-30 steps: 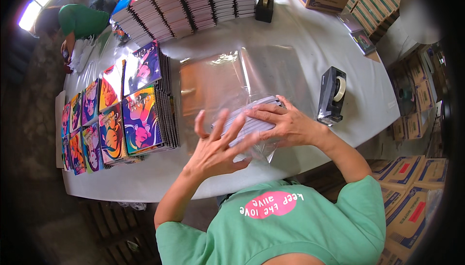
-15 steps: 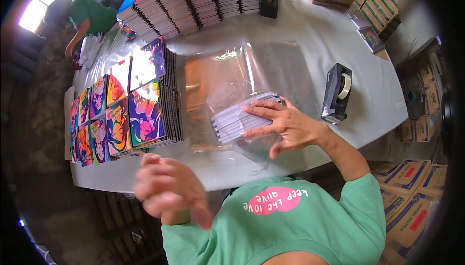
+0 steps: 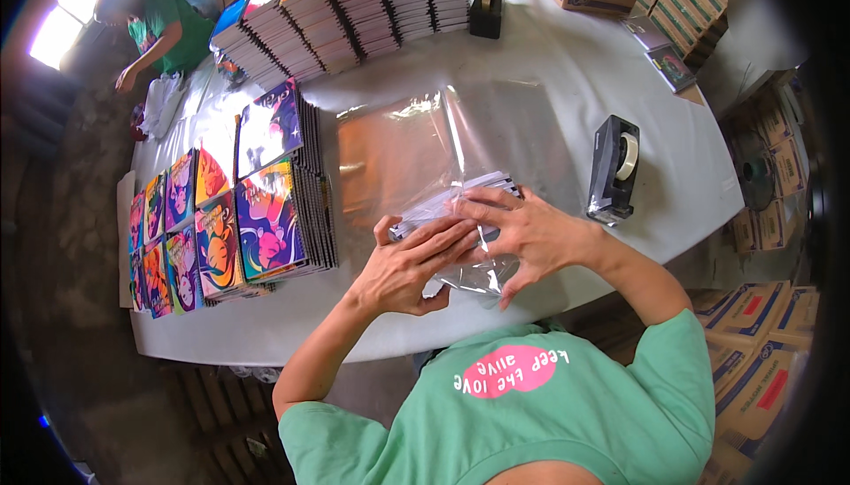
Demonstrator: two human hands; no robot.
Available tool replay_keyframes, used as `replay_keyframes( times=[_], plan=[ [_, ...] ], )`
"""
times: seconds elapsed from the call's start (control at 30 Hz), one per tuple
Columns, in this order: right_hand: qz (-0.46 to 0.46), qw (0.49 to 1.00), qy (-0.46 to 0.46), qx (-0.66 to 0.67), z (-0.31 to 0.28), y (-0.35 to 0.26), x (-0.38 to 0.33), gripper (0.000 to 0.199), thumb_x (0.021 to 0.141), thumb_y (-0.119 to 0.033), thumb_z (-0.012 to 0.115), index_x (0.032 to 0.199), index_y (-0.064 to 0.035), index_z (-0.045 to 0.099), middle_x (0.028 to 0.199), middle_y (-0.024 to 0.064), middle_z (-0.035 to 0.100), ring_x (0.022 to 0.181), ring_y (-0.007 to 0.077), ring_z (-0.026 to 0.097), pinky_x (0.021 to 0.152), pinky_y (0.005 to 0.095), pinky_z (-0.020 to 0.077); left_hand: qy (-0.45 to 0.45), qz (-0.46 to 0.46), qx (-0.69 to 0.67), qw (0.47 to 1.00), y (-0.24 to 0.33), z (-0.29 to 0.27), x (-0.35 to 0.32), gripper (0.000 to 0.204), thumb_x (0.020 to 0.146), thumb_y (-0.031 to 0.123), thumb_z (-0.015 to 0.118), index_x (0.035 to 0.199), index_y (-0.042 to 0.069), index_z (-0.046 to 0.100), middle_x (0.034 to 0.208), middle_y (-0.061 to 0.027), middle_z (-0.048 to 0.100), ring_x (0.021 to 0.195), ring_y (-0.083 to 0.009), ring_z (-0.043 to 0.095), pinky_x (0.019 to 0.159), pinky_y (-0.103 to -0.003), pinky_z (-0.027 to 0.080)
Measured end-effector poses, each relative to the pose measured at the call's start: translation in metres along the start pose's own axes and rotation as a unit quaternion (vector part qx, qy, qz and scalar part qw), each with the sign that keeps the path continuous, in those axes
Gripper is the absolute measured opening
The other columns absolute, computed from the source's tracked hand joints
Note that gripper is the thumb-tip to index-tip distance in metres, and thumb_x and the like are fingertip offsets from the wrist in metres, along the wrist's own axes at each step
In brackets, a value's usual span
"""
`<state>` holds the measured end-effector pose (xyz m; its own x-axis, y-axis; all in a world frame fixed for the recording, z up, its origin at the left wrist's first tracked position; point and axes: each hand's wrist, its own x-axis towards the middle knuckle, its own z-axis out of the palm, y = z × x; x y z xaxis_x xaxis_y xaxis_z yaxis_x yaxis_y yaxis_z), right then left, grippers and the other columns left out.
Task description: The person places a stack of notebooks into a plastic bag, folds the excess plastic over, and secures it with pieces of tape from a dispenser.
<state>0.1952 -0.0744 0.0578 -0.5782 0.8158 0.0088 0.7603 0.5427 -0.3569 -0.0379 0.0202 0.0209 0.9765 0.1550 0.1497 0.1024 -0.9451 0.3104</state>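
Left hand [image 3: 403, 268] is back on the table; half a second ago it was lifted off near the table's front edge, and now it lies on the clear plastic sleeve [image 3: 460, 219] beside the right hand [image 3: 531, 232]. Right hand has hardly shifted.

Both hands lie flat with fingers spread, pressing down on the sleeve and the small stack of booklets [image 3: 482, 188] inside it; neither is closed around anything. Pressing from both sides probably keeps the slippery film from sliding and squeezes the stack flat.

Sleeve and stack sit on the white table [image 3: 549, 104], near its front edge, at the near end of a pile of loose clear sleeves [image 3: 398, 144]. Black tape dispenser [image 3: 614, 170] stands just right of the right hand, within reach. Colourful booklet stacks [image 3: 266, 210] lie to the left.

Hidden: the hands cover most of the stack, so count and cover art cannot be read. Sleeve edges are lost in glare.
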Motion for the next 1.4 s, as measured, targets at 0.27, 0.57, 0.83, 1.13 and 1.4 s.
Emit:
replay_keyframes(
  times=[0.27,0.57,0.83,1.13,1.4],
  plan=[
    [0.126,0.904,0.088,0.398,-0.029,0.066,0.014,0.045,0.069,-0.021,0.075,0.112,-0.0143,0.064,0.132,0.0115,0.047,0.117,0.0252,0.048,0.095,0.0447,0.0403,-0.029,-0.006,-0.009,1.0,0.007,-0.018,0.007,0.081,0.058,0.032,0.067,0.135,0.021,0.045,0.141,0.0031,0.041,0.123,-0.0162,0.045,0.099,-0.064,0.01],
    [0.008,0.778,0.372,0.507,-0.049,0.049,0.071,0.02,0.08,-0.007,0.065,0.098,0.0013,0.066,0.092,0.0119,0.068,0.083,0.0148,0.065,0.077,0.0288,0.0511,-0.117,0.009,0.02,0.993,-0.003,-0.037,0.02,0.089,0.055,0.04,0.07,0.138,0.033,0.038,0.146,0.004,0.032,0.133,-0.0143,0.032,0.101,-0.067,0.004],
    [0.578,0.632,0.515,0.004,0.095,0.065,-0.183,0.04,0.085,-0.032,0.064,0.116,-0.0072,0.057,0.105,0.0112,0.062,0.089,0.0161,0.059,0.072,0.0276,0.0472,-0.145,-0.004,0.044,0.988,-0.006,-0.043,0.027,0.101,0.051,0.045,0.079,0.14,0.04,0.031,0.15,-0.0034,0.022,0.14,-0.0289,0.016,0.102,-0.067,0.003],
    [0.655,0.453,0.423,0.433,0.091,0.088,-0.173,0.041,0.081,-0.053,0.06,0.105,-0.0199,0.06,0.106,-0.0042,0.055,0.093,0.0138,0.043,0.071,0.0336,0.0344,-0.114,0.009,0.028,0.993,-0.003,-0.044,0.033,0.098,0.047,0.033,0.082,0.135,0.037,0.04,0.145,-0.0077,0.029,0.139,-0.0358,0.012,0.103,-0.067,0.001],
    [0.436,0.424,0.59,0.531,0.104,0.073,-0.176,0.026,0.081,-0.034,0.068,0.099,-0.0155,0.068,0.109,-0.0009,0.058,0.12,0.0227,0.039,0.094,0.0596,0.0338,-0.095,0.004,0.049,0.994,-0.008,-0.039,0.025,0.103,0.044,0.035,0.083,0.136,0.042,0.037,0.147,-0.0031,0.027,0.14,-0.0314,0.01,0.104,-0.065,-0.002]
  ],
)
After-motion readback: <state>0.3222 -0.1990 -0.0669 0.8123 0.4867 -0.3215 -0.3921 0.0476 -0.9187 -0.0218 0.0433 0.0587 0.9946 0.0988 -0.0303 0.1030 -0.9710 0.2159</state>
